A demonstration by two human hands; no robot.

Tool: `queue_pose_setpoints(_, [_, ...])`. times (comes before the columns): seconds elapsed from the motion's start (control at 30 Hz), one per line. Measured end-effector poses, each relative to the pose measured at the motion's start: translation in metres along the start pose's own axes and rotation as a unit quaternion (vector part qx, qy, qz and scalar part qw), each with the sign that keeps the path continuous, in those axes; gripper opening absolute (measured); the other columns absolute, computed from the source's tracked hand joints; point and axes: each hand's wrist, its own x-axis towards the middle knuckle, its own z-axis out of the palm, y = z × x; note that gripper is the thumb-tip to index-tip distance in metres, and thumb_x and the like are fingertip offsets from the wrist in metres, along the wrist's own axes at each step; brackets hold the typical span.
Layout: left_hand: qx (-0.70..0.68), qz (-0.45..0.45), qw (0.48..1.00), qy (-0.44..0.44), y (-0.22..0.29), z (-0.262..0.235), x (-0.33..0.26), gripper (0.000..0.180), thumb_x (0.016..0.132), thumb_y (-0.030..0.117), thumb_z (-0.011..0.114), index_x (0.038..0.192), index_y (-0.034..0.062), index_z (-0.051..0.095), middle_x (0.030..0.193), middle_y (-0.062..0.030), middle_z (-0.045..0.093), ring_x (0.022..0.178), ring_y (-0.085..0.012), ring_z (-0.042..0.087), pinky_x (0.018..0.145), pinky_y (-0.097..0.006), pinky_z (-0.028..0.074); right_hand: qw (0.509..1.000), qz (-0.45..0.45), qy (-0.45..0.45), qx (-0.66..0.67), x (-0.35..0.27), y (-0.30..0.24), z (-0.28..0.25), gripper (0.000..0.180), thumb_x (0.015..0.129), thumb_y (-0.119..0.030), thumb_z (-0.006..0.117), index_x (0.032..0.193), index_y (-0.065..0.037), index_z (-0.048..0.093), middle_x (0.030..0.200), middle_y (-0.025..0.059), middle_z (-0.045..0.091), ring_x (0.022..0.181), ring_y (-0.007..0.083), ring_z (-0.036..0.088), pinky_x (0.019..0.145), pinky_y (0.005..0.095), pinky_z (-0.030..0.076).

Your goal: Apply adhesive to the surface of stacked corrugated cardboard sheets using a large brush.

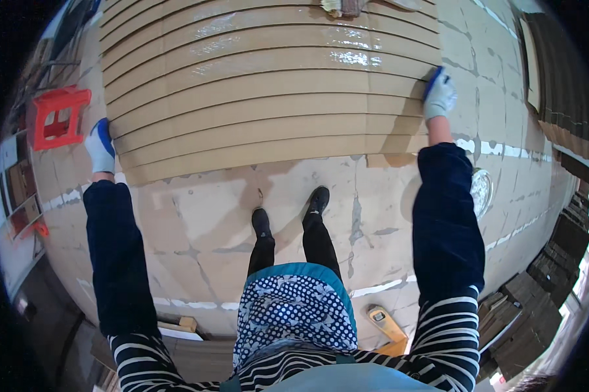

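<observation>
Overlapping cardboard sheets (242,98) lie fanned out in front of me, showing as several long brown strips. Wet, shiny patches streak the farther strips. My left hand (100,147), in a white glove with blue coating, is closed at their left edge. At the right edge, a little farther away, my right hand (441,97) in a matching glove has its fingers curled against the cardboard. The undersides of both hands' grips are hidden. A brush (347,6) with pale bristles rests on the far sheets, cut off by the picture's top.
A red plastic stool (59,117) stands to the left. Stacks of dark cardboard (565,85) line the right side. Beside my right forearm is a round, shiny object (481,193). A yellow tool-like object (387,325) lies on the floor near my body.
</observation>
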Motion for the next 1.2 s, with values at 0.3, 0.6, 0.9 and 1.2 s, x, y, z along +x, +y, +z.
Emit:
queue_pose_setpoints(0.3, [0.066,0.193,0.974,0.096,-0.002,0.052,-0.001,0.029,0.086,0.024,0.048,0.09,-0.0025,0.06,0.064,0.0001,0.055,0.058,-0.0109,0.044,0.051,-0.028,0.037,0.996,-0.055,0.04,0.06,0.0,-0.017,0.015,0.04,0.085,-0.038,0.045,0.092,-0.003,0.062,0.09,0.0198,0.061,0.085,0.0333,0.058,0.073,0.0405,0.043])
queue_pose_setpoints(0.6, [0.167,0.137,0.967,0.136,0.017,0.066,-0.023,0.019,0.085,0.014,0.049,0.081,0.0006,0.061,0.067,0.0006,0.053,0.058,-0.0112,0.044,0.054,-0.028,0.039,0.999,-0.011,0.032,0.002,0.005,-0.012,-0.001,0.038,0.085,-0.035,0.045,0.081,-0.001,0.062,0.077,0.0192,0.062,0.071,0.0349,0.058,0.066,0.0408,0.044])
queue_pose_setpoints(0.9, [0.316,0.103,0.923,0.195,0.087,0.095,-0.056,0.042,0.091,0.035,0.038,0.1,-0.0031,0.054,0.1,-0.0235,0.057,0.092,-0.0343,0.054,0.078,-0.041,0.041,0.998,-0.005,0.053,0.032,0.014,-0.02,-0.008,0.043,0.087,-0.04,0.039,0.1,-0.002,0.056,0.094,0.0207,0.059,0.085,0.0368,0.056,0.074,0.0445,0.042])
queue_pose_setpoints(1.2, [0.379,-0.027,0.918,0.114,0.087,0.103,-0.049,0.051,0.089,0.043,0.036,0.101,-0.0035,0.053,0.099,-0.0257,0.055,0.094,-0.0395,0.051,0.079,-0.044,0.039,0.999,0.039,0.01,-0.005,0.013,-0.016,0.007,0.041,0.086,-0.039,0.042,0.096,-0.003,0.056,0.084,0.0186,0.06,0.079,0.0336,0.057,0.07,0.0423,0.043])
